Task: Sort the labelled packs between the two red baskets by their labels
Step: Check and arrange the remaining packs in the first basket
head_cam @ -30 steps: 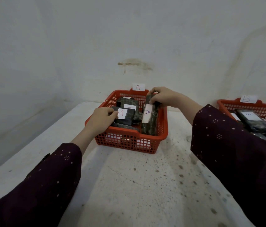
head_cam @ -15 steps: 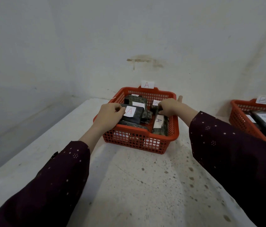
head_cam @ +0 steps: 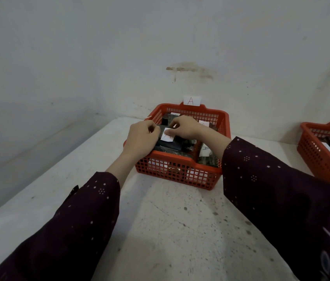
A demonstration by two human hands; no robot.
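Basket (head_cam: pixel 180 175) tag "A" | both hands (head_cam: pixel 139 140) (head_cam: pixel 186 127) hold pack (head_cam: pixel 170 141) labelled "A"

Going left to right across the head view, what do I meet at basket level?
Left hand → pack with the A label, held between both hands → right hand → far rim of the basket tagged A → bare tabletop → basket tagged B, cut off by the frame edge.

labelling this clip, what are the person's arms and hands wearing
Both hands, left hand and right hand, are bare: no gloves, and no rings or watch that I can see. Both arms wear long, dark maroon sleeves dotted with small pale spots; the right sleeve also shows a pale leaf-like print near its lower edge.
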